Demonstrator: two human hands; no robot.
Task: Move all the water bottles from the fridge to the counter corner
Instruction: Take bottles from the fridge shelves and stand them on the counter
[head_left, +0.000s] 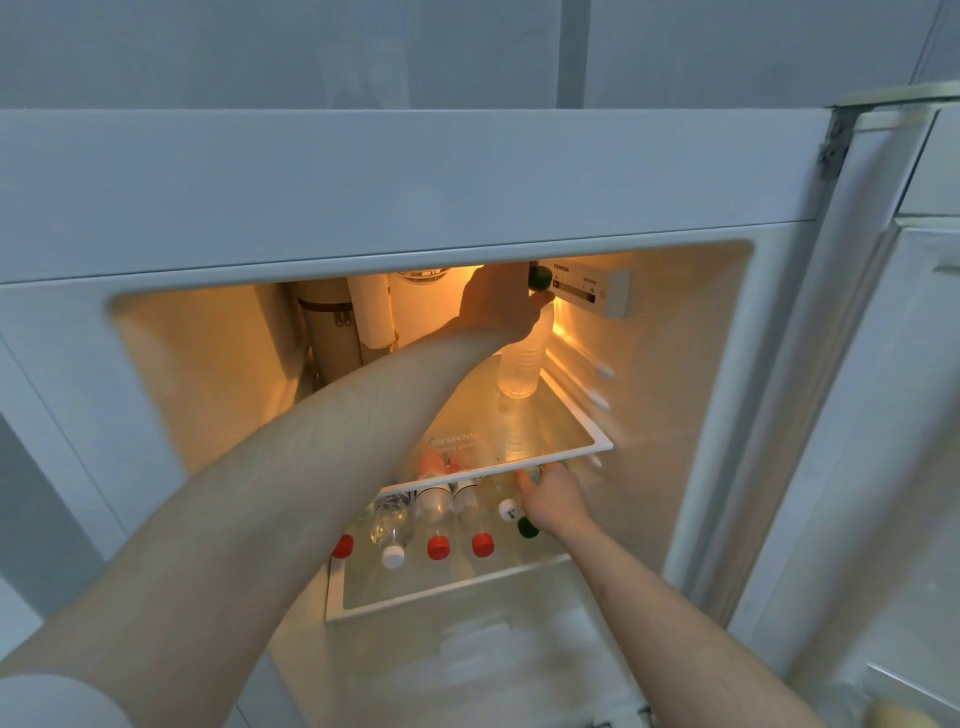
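Note:
Inside the open fridge, my left hand (498, 306) grips the neck of an upright clear water bottle (522, 364) with a dark green cap, standing on the upper glass shelf (571, 452) at its back right. On the lower shelf (457, 587) several water bottles lie on their sides with caps toward me: red caps (439, 547), a white cap (393, 557), another white cap (508, 509). My right hand (550, 493) reaches under the upper shelf and grips the rightmost lying bottle, whose green cap (528, 527) shows beside my wrist.
Tall cream and white containers (363, 317) stand at the back left of the upper shelf. The control panel (592, 291) juts out at the top right. The open fridge door (909, 415) stands at the right, with a door shelf (904, 696) at the lower right.

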